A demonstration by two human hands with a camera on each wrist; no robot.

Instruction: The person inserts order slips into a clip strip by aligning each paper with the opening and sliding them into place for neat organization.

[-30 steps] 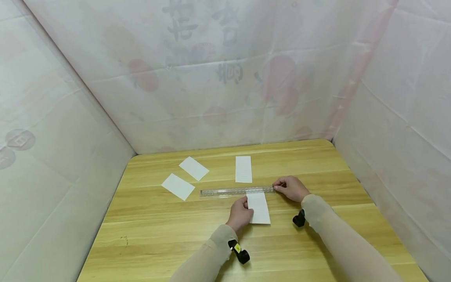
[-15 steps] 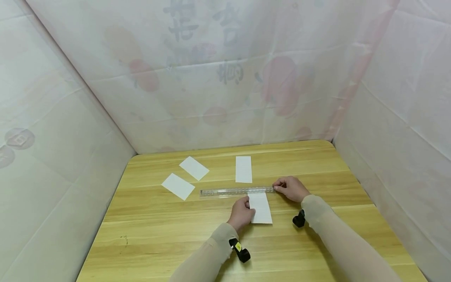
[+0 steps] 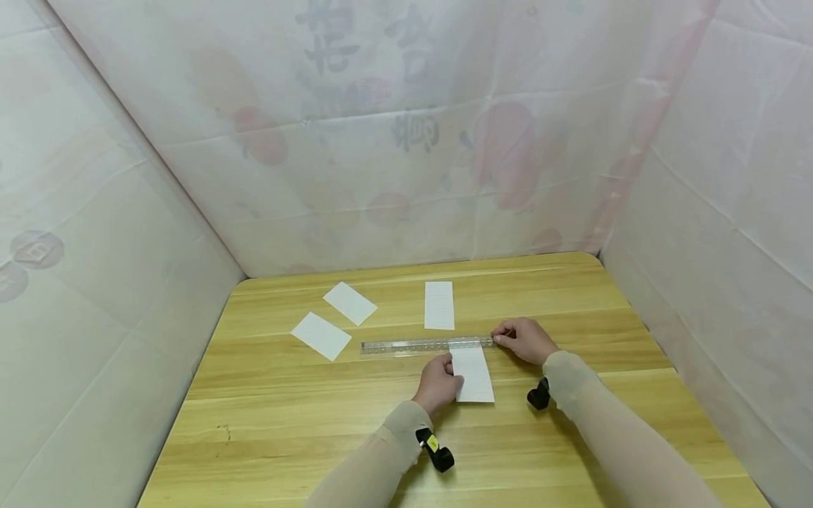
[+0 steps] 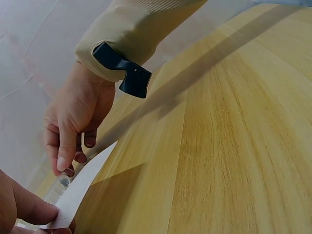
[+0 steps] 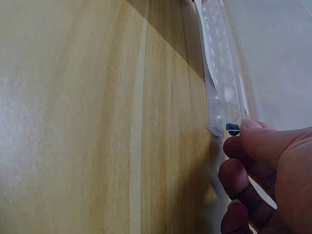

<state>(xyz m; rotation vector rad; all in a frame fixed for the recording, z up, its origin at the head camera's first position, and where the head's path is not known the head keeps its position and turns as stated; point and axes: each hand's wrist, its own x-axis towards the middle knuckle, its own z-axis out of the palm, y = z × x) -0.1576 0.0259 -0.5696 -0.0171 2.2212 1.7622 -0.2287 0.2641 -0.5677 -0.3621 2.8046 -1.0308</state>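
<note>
My left hand (image 3: 438, 384) pinches the left edge of a white lined card (image 3: 475, 377), thumb on top. The card's far end overlaps a long clear plastic strip (image 3: 403, 346) and shows through it. In the left wrist view, the card (image 4: 82, 187) bends up from the table beside my left thumb (image 4: 36, 207). My right hand (image 3: 526, 339) pinches the strip's right end between thumb and forefinger. Close up in the right wrist view, the strip (image 5: 222, 58) has a row of round shapes and a small dark piece (image 5: 233, 129) at that end.
Two white cards (image 3: 320, 336) lie slanted to the left, one behind the other. A third lined card (image 3: 440, 305) lies upright behind the strip. The wooden table (image 3: 305, 430) is enclosed by pale printed cloth walls (image 3: 356, 176) on the left, back and right.
My left hand and the card it holds have slid slightly to the right along the strip. The right hand and the strip have stayed in place.
</note>
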